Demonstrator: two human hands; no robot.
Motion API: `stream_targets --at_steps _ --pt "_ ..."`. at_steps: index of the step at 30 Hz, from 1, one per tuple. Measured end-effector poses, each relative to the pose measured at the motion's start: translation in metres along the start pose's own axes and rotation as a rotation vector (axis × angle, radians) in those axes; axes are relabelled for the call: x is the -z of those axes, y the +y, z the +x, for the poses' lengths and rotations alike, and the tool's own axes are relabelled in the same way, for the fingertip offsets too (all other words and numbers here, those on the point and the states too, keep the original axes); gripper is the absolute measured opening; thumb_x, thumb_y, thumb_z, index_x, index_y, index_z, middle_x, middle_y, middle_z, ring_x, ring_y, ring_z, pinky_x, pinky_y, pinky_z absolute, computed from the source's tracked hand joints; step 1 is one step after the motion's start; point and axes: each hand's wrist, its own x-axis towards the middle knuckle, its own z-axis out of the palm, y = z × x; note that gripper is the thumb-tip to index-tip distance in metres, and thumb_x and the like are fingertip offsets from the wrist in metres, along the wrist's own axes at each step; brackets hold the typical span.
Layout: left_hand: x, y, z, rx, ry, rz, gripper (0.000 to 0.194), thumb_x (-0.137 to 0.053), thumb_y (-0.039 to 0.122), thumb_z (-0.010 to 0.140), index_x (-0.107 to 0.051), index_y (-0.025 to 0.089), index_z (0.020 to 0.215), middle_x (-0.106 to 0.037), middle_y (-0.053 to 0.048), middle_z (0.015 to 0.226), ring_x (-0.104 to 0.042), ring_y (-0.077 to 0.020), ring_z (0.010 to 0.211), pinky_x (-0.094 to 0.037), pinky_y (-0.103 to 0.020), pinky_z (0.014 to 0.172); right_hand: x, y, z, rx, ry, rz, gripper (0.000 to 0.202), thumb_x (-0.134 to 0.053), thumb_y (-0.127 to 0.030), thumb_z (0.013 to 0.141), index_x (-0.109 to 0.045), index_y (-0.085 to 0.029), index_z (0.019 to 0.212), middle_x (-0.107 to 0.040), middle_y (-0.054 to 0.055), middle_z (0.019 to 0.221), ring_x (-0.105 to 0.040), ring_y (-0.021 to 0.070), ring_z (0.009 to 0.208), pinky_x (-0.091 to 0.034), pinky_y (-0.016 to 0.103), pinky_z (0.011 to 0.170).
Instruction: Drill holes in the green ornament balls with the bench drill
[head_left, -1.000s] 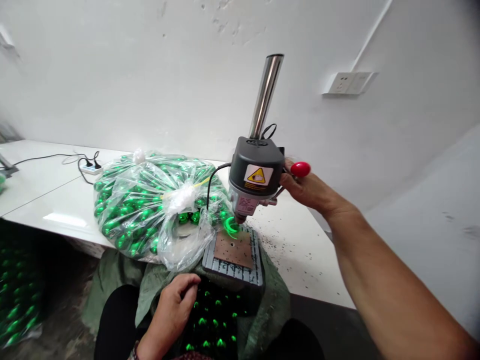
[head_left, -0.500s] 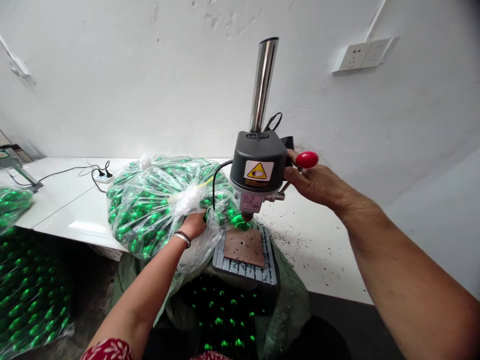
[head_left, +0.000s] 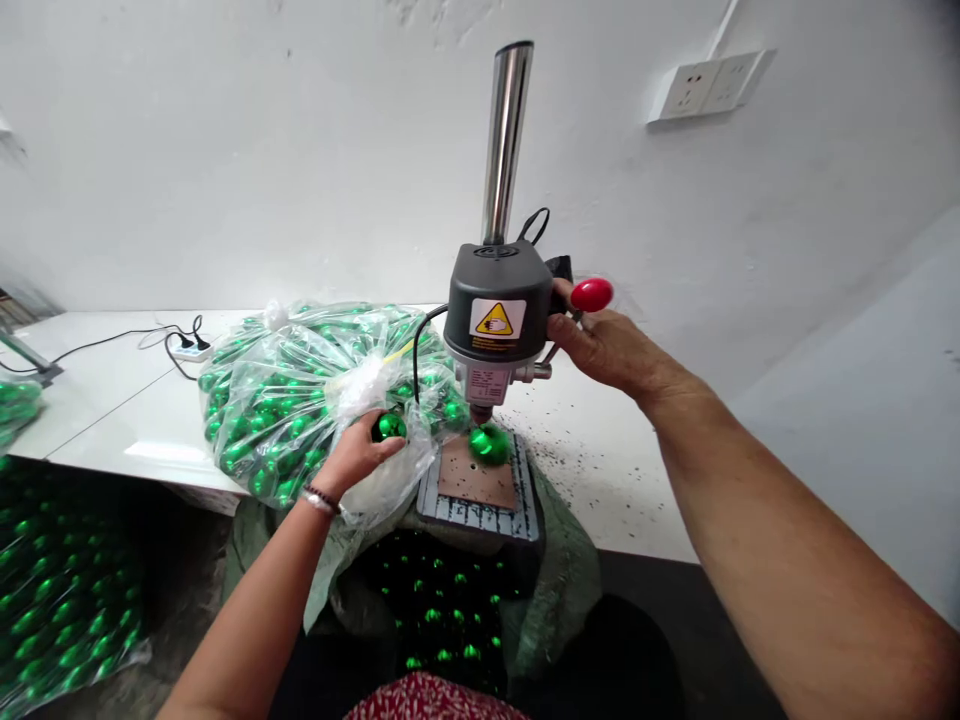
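Bag [head_left: 281, 405] left of drill press [head_left: 499, 325]

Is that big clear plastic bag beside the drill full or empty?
Mostly full: shiny green balls bulge inside the big clear plastic bag.

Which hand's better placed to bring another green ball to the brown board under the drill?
Probably the left hand: it holds a green ball just left of the brown board. The right hand is up beside the drill, near the red knob.
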Motion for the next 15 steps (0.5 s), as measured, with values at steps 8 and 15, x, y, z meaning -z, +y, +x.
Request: stream_targets --at_steps 8,15 --pt "-0.015 0.003 -0.089 0.299 -0.003 -1.490 0.056 -0.085 0.054 0.060 -0.066 0.021 0.101 -0.070 -0.002 0.094 -0.060 -0.0094 0.063 -0.048 -0.021 0.056 -0.041 0.021 -0.067 -0.183 0.363 0.267 0.083 -0.041 -0.079 0.080 -0.044 -0.022 0.141 -0.050 0.013 0.143 -0.051 0.0244 0.133 -0.047 0.046 0.108" --pt "-0.034 -0.004 -0.111 0.372 -0.029 -1.576 0.057 -0.089 0.048 0.060 -0.065 0.020 0.104 -0.070 -0.001 0.089 -0.062 -0.0112 0.065 -0.048 -0.021 0.055 -0.131 0.035 -0.127 -0.261 0.192 0.275 0.075 -0.053 -0.074 0.076 -0.057 -0.018 0.125 -0.066 0.014 0.115 -0.066 0.0178 0.100 -0.055 0.031 0.080"
